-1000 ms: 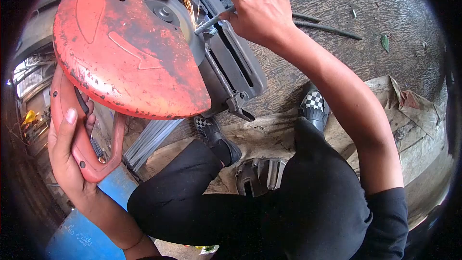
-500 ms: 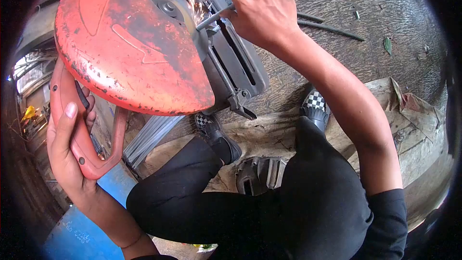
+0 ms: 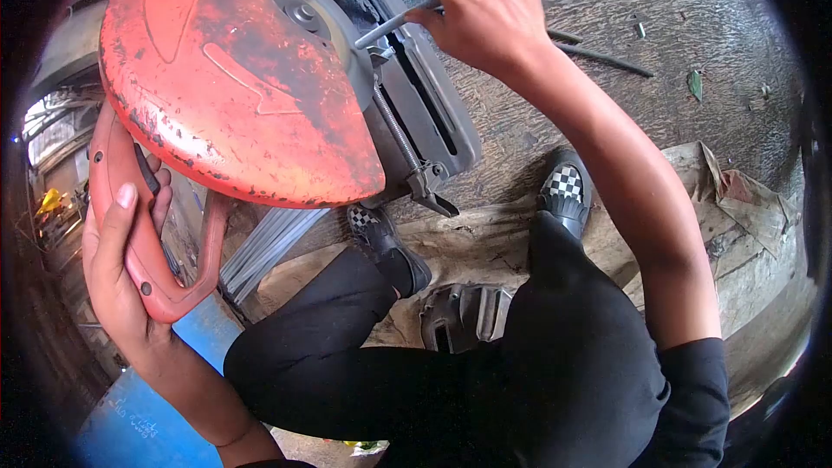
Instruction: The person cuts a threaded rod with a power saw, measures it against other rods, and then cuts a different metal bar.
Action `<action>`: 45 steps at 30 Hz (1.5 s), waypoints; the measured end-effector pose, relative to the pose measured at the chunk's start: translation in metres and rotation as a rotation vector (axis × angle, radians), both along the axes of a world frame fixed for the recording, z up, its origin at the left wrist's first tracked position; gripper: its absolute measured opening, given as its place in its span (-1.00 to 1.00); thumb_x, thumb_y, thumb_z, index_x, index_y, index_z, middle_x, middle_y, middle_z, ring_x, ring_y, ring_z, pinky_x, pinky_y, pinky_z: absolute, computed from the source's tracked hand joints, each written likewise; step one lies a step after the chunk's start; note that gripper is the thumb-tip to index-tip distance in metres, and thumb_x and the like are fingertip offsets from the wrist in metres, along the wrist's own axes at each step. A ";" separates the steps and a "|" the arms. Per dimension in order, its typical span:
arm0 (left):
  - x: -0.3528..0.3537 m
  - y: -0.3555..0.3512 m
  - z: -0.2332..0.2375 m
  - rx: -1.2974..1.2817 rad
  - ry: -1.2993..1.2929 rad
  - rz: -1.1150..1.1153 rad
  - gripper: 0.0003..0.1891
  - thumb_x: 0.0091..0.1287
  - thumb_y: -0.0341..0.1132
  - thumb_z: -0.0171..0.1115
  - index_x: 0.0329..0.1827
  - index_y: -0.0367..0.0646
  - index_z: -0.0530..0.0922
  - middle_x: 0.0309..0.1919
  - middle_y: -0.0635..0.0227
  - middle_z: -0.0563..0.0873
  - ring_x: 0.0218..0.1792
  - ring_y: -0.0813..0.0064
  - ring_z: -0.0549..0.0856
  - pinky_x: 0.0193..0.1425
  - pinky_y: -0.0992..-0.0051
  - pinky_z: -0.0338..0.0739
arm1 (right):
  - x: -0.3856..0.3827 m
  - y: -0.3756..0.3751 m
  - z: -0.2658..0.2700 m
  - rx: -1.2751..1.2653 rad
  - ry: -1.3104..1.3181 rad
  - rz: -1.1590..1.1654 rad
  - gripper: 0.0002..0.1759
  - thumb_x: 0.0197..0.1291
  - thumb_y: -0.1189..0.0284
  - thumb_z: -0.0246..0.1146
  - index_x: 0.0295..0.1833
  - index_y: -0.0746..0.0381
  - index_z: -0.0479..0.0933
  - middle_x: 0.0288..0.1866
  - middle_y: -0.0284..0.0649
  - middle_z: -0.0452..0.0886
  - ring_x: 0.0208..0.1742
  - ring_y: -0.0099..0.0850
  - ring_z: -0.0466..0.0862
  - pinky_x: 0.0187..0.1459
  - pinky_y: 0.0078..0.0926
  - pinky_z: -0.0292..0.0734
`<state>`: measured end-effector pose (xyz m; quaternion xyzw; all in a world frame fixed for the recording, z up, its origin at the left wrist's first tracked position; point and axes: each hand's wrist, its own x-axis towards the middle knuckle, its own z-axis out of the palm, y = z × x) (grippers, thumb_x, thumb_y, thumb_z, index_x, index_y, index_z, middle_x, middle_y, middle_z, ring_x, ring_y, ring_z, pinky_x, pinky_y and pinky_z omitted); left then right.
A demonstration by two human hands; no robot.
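A cut-off saw with a worn red blade guard [image 3: 234, 113] fills the upper left. My left hand [image 3: 117, 269] is wrapped round its red loop handle [image 3: 143, 243], the thumb lying along the outside. My right hand [image 3: 490, 13] grips a long grey metal rod [image 3: 381, 31], whose near end lies at the blade [image 3: 342, 48] by the guard's edge. Beyond my fist the rod runs on to the upper right. Under it is the saw's dark slotted base [image 3: 442, 113], with a threaded clamp screw [image 3: 397, 130] along its side. The guard hides most of the blade.
Dark rod pieces [image 3: 602, 59] lie on the rough ground at the right. A bundle of grey rods [image 3: 269, 247] sits below the handle, near a blue surface [image 3: 139, 416]. My checkered shoes [image 3: 565, 186] rest by a crumpled cloth [image 3: 737, 208].
Sparks flew where the rod meets the blade; now they are gone. My right hand has shifted slightly right, and the rod's far end has moved too. My left hand keeps its grip.
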<state>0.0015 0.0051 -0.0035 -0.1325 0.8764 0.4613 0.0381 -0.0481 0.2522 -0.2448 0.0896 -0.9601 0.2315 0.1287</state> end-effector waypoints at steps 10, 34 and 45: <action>0.001 -0.002 0.000 0.001 0.003 0.025 -0.45 0.34 -0.33 0.15 0.33 -0.45 0.27 0.12 0.03 0.55 0.09 0.31 0.60 0.26 0.40 0.44 | 0.003 -0.011 -0.006 -0.048 0.028 -0.019 -0.75 -0.05 0.25 0.27 -0.51 0.23 0.62 -0.46 -0.18 0.62 -0.15 -0.28 0.53 0.01 -0.20 0.22; 0.002 -0.007 0.001 -0.003 -0.029 -0.031 -0.41 0.35 -0.24 0.12 0.38 -0.36 0.23 0.21 0.10 0.48 0.15 0.33 0.54 0.28 0.39 0.35 | 0.048 0.039 -0.004 -0.367 -0.700 0.007 -0.43 0.13 -0.08 0.24 -0.55 0.24 0.61 -0.63 -0.18 0.56 -0.54 -0.32 0.53 -0.36 -0.37 0.42; 0.003 0.000 0.000 0.037 0.038 0.022 -0.45 0.29 -0.26 0.21 0.28 -0.37 0.35 0.02 0.09 0.58 0.00 0.41 0.60 0.15 0.42 0.44 | 0.094 0.071 -0.005 -1.229 -1.009 0.117 -0.32 0.33 -0.09 0.03 -0.63 0.25 0.46 -0.70 -0.43 0.32 -0.64 -0.63 0.19 -0.56 -0.57 0.01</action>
